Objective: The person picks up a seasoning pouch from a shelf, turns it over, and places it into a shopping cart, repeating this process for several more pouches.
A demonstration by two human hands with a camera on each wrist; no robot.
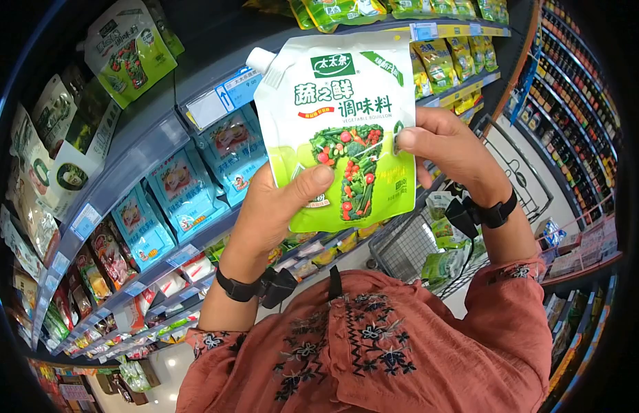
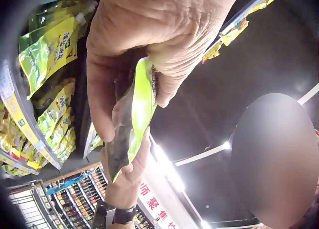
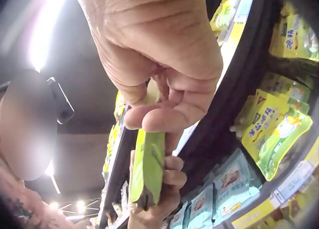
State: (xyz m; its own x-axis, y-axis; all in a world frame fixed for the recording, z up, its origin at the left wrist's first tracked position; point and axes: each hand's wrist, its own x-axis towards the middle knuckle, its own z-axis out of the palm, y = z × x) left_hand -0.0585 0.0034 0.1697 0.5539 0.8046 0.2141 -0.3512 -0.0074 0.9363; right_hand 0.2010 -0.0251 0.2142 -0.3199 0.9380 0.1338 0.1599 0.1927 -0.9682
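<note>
A white and green spouted pouch of vegetable bouillon seasoning (image 1: 347, 103) is held up, its printed front with vegetable pictures facing the head camera. At its lower left, the left hand (image 1: 264, 206) grips it, thumb over the front and fingers behind. The right hand (image 1: 453, 148) pinches the pouch's right edge, thumb on the front. A white cap (image 1: 260, 60) tops the upper left corner. Seen edge-on in the left wrist view, the pouch (image 2: 143, 107) lies between thumb and fingers; the right wrist view shows its green bottom edge (image 3: 148, 161).
Store shelves on the left carry blue packets (image 1: 185, 186) and a similar pouch (image 1: 130, 51). Yellow-green packs (image 1: 440, 62) line the shelf behind. A wire shopping cart (image 1: 402, 248) with several green packs (image 1: 443, 265) stands below right. Bottle shelves (image 1: 574, 76) rise at the far right.
</note>
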